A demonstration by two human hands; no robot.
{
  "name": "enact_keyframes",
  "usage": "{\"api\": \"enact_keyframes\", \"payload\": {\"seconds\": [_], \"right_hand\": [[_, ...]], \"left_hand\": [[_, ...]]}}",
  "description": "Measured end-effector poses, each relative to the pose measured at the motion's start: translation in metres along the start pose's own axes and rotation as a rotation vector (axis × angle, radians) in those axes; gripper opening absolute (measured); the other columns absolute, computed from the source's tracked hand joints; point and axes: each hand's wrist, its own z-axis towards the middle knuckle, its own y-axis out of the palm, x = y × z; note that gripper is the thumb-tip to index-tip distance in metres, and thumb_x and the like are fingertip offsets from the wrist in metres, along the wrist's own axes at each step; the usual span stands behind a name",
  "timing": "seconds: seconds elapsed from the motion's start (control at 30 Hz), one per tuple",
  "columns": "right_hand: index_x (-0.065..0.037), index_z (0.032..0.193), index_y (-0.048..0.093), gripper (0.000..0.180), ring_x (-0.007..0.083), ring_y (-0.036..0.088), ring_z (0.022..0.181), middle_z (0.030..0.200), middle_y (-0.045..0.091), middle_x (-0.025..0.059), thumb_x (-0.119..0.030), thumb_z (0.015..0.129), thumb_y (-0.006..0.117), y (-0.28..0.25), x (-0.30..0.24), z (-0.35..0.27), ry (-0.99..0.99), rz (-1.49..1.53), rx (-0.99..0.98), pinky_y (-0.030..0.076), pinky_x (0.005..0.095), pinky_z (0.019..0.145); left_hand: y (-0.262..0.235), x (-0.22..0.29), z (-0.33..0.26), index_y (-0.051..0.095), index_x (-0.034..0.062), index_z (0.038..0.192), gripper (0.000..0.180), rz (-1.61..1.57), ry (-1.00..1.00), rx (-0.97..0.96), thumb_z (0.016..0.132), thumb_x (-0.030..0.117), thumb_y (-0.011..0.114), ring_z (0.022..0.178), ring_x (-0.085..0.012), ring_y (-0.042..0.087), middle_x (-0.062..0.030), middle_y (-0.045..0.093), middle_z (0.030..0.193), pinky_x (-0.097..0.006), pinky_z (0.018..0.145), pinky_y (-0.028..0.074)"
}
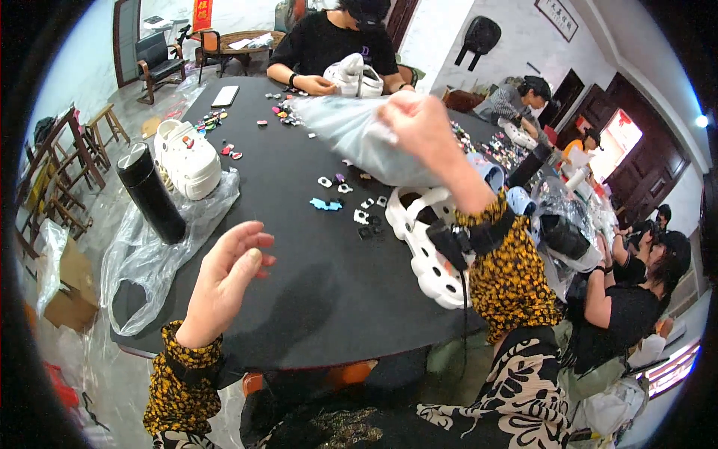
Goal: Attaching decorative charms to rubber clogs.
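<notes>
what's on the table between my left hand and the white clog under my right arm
In the head view, mostly bare black table separates the left hand from the white clog.

The room is evenly and fairly brightly lit, with daylight glaring white through a far-right doorway (619, 142) and a small lamp (701, 120) flaring beside it. Soft shadows fall on the black table (314, 292). Straight edges bow near the dark rim, and the raised right hand (420, 123) smears slightly.
</notes>
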Motion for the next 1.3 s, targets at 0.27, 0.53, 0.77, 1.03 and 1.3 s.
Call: {"api": "enact_keyframes", "payload": {"seconds": [0.27, 0.53, 0.77, 1.03, 1.3], "right_hand": [[-0.004, 0.080, 0.060, 0.017, 0.0319, 0.064, 0.076, 0.078, 0.062, 0.0149, -0.020, 0.086, 0.060, 0.030, -0.077, -0.125, -0.391, 0.066, -0.563, 0.051, 0.0417, 0.069], [-0.003, 0.093, 0.059, 0.016, 0.0325, 0.058, 0.086, 0.092, 0.056, 0.0131, -0.011, 0.080, 0.067, -0.027, -0.009, -0.160, -0.130, -0.391, -0.152, 0.047, 0.0402, 0.075], [-0.007, 0.108, 0.064, 0.042, 0.0348, 0.053, 0.108, 0.111, 0.057, 0.0163, -0.041, 0.084, 0.064, -0.079, 0.096, -0.174, 0.144, -0.431, -0.185, 0.040, 0.0442, 0.092], [-0.011, 0.111, 0.063, 0.045, 0.0343, 0.054, 0.110, 0.115, 0.059, 0.0151, -0.049, 0.088, 0.057, -0.092, 0.149, -0.168, 0.215, -0.301, -0.308, 0.035, 0.0482, 0.099], [-0.009, 0.109, 0.061, 0.023, 0.0338, 0.064, 0.089, 0.094, 0.066, 0.0179, -0.017, 0.088, 0.060, -0.099, 0.142, -0.169, 0.224, -0.435, -0.327, 0.049, 0.0434, 0.078]], "left_hand": [[0.008, -0.025, -0.003, 0.031, 0.0018, 0.144, 0.050, 0.035, -0.015, 0.040, 0.099, 0.020, 0.046, 0.101, -0.0192, 0.059, -0.0161, 0.048, 0.132, -0.032, 0.083, 0.050], [0.048, -0.025, -0.020, 0.048, -0.0027, 0.124, 0.059, 0.830, 0.415, -0.181, 0.077, 0.020, 0.076, 0.113, -0.0391, 0.050, -0.0224, 0.045, 0.127, -0.042, 0.095, 0.044], [0.081, -0.037, -0.010, 0.046, 0.0004, 0.123, 0.058, 1.093, 0.392, -0.270, 0.075, 0.015, 0.074, 0.095, -0.0388, 0.052, -0.0203, 0.052, 0.107, -0.044, 0.085, 0.043], [0.071, -0.041, -0.008, 0.057, -0.0004, 0.094, 0.012, 1.058, 0.488, -0.226, 0.082, -0.001, 0.057, 0.076, -0.0340, 0.056, -0.0162, 0.059, 0.078, -0.040, 0.071, 0.044], [0.063, -0.019, -0.013, 0.060, -0.0034, 0.092, 0.010, 0.834, 0.115, -0.184, 0.084, -0.004, 0.053, 0.068, -0.0313, 0.065, -0.0187, 0.064, 0.077, -0.034, 0.061, 0.050]]}}
